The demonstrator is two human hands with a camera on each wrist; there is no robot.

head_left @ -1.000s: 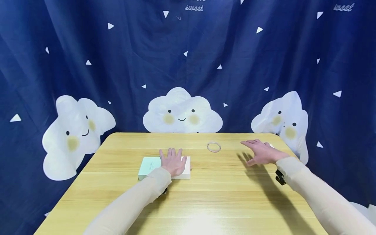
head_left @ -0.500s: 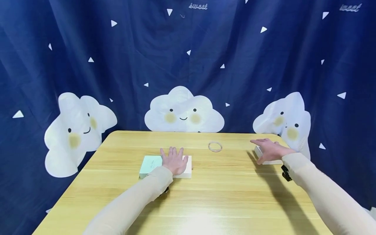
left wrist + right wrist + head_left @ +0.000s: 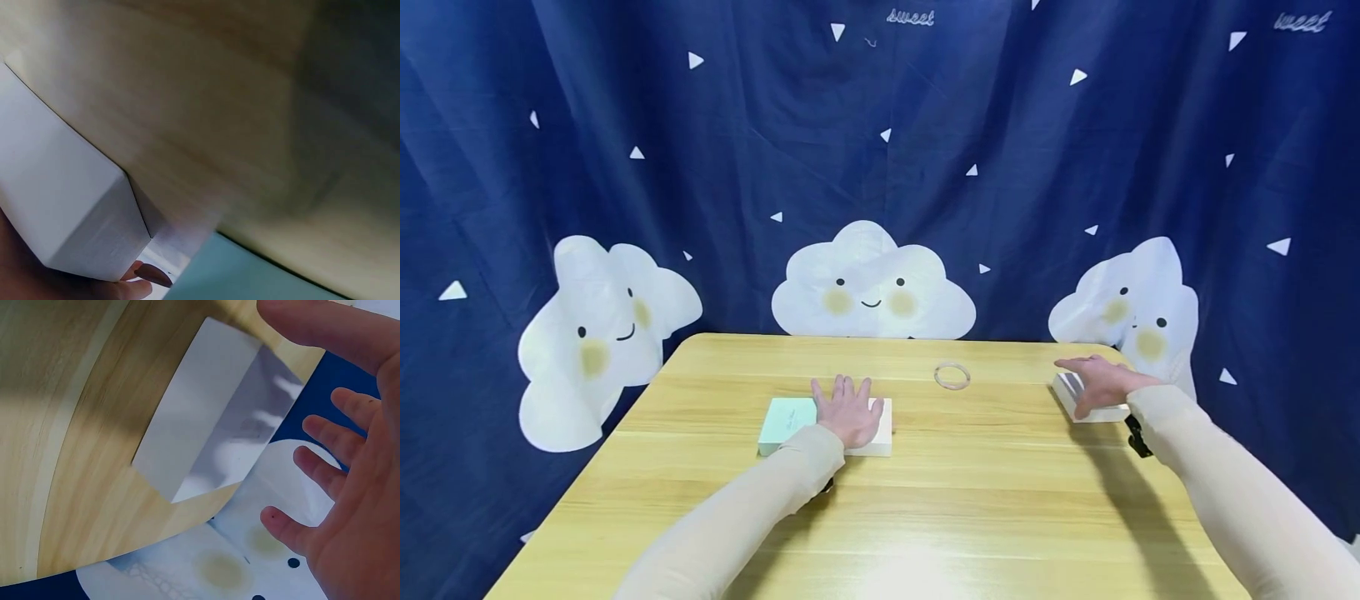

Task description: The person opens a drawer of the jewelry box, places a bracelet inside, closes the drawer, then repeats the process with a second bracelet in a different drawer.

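Note:
On the left part of the table, my left hand (image 3: 850,415) lies with spread fingers over a white box (image 3: 880,442). A mint-green box (image 3: 786,421) with small script on its lid sits just left of that hand, and the left wrist view shows both the white box (image 3: 62,181) and the mint-green box (image 3: 244,275) close up. At the right, my right hand (image 3: 1102,385) hovers with fingers extended over another white box (image 3: 1097,414). The right wrist view shows that hand (image 3: 350,506) apart from the white box (image 3: 203,400), its shadow falling on the top.
A thin pale bangle-like ring (image 3: 952,377) lies at the back of the wooden table (image 3: 970,483), between the hands. Behind the far edge hangs a dark blue curtain (image 3: 820,100) with clouds. The right box stands near the table's right edge.
My right hand has moved right, over the white box there, more of which now shows. My left hand stays on its box. The whole head view has shifted slightly.

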